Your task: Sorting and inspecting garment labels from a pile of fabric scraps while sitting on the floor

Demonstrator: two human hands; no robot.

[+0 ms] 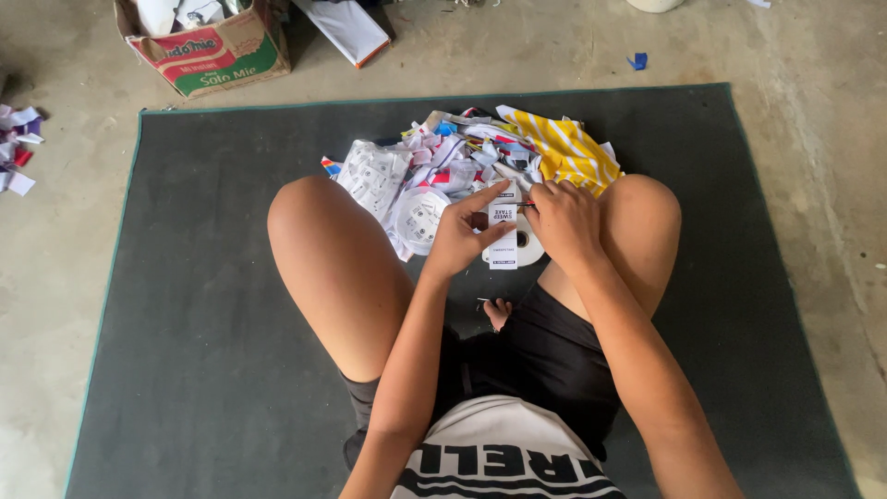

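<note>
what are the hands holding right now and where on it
Both hands pinch a white label strip that runs off a white roll. The left hand fingers grip its upper left edge; the right hand holds its top right end.

Labels in front of you, one carton behind

Your left hand [459, 236] and right hand [561, 222] pinch a narrow white printed fabric label strip [504, 237] over a white label roll [527, 242]; a heap of white, red and blue labels [434, 166] lies beyond, and a red-green-white cardboard carton [211, 51] stands far left.
</note>
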